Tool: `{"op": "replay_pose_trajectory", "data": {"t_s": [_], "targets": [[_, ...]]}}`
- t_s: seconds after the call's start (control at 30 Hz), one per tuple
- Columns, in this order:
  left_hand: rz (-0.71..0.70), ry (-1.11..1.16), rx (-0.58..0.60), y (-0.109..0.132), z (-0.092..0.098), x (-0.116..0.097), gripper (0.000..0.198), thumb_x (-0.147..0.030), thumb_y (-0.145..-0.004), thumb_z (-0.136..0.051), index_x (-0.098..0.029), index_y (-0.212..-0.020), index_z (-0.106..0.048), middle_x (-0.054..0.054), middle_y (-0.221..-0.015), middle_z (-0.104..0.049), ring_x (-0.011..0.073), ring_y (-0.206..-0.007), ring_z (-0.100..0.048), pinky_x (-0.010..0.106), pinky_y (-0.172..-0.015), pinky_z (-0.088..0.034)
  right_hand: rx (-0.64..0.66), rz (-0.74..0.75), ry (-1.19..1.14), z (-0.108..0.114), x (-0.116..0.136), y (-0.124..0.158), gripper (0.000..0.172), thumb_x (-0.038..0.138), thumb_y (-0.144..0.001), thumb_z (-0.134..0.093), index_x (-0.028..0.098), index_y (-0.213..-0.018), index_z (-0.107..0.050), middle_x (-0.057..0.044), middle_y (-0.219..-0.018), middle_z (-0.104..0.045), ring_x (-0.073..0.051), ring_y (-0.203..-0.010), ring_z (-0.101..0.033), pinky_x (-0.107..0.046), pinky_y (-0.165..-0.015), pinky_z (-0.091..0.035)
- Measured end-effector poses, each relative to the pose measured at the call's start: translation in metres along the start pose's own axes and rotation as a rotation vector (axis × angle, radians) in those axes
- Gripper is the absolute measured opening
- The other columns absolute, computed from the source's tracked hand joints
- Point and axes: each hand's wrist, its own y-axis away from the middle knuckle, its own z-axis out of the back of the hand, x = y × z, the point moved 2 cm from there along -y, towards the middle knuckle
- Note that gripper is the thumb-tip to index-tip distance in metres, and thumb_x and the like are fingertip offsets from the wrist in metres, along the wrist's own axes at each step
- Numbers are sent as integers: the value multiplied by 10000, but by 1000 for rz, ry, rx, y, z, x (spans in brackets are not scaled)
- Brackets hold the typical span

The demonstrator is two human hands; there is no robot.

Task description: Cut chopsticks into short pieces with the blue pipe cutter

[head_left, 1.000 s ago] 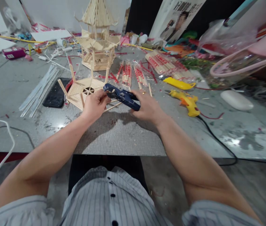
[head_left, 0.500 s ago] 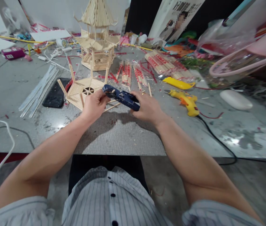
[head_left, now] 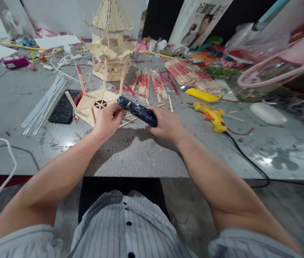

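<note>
My right hand is wrapped around the handles of a dark blue hand cutter, which are squeezed together. The cutter tilts, with its head up and to the left beside my left hand. My left fingers are pinched closed at that head on a thin wooden stick; only a short light piece of it shows at the jaws, the rest hidden by fingers and tool. Just behind my left hand lies a hexagonal wooden stick base with upright posts around its rim.
A wooden stick pagoda stands at the back. Packaged chopsticks, a yellow utility knife and a yellow glue gun with a black cord lie right. Left are a black phone and clear glue sticks.
My right hand has squeezed the cutter's handles together, closing the gap that showed between them. My left hand has stayed nearly still at the cutter's head.
</note>
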Motion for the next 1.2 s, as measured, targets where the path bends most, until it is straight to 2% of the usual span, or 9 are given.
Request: {"op": "replay_pose_trajectory", "data": {"t_s": [0.2, 0.57, 0.83, 1.03, 1.2], "targets": [[17, 2, 13, 0, 0, 0, 165, -269, -770, -523, -151, -732, -632, 3, -578, -585, 97, -529, -545, 215, -485, -409, 33, -32, 10, 2, 3, 0, 499, 219, -664, -541, 187, -1159, -494, -135, -1052, -634, -332, -970, -588, -447, -759, -452], [-15, -5, 29, 0, -1, 2, 108, -215, -772, -512, -168, -731, -600, -14, -557, -586, 82, -493, -517, 209, -486, -431, -20, 20, -8, -2, -1, 0, 512, 205, -654, -560, 222, -1163, -504, -111, -1024, -644, -319, -937, -599, -447, -745, -464], [20, 24, 21, 1, -1, 3, 106, -220, -756, -506, -166, -705, -581, -9, -570, -602, 79, -488, -516, 199, -466, -424, 2, -23, 1, 2, 2, 0, 524, 233, -655, -570, 202, -1172, -497, -139, -1055, -633, -336, -957, -591, -461, -751, -459], [16, -7, 17, 1, 0, 3, 104, -223, -754, -511, -168, -686, -567, 6, -598, -622, 87, -512, -533, 202, -478, -432, -52, -20, 13, 0, 2, 0, 492, 197, -634, -567, 197, -1123, -509, -130, -996, -643, -313, -914, -599, -424, -716, -461], [11, -28, 24, 0, 0, 4, 95, -217, -752, -522, -165, -703, -584, 13, -614, -631, 100, -535, -557, 211, -498, -447, -51, -17, 6, -2, 0, 0, 500, 188, -641, -556, 205, -1136, -488, -125, -1031, -628, -307, -923, -598, -436, -738, -465]]}}
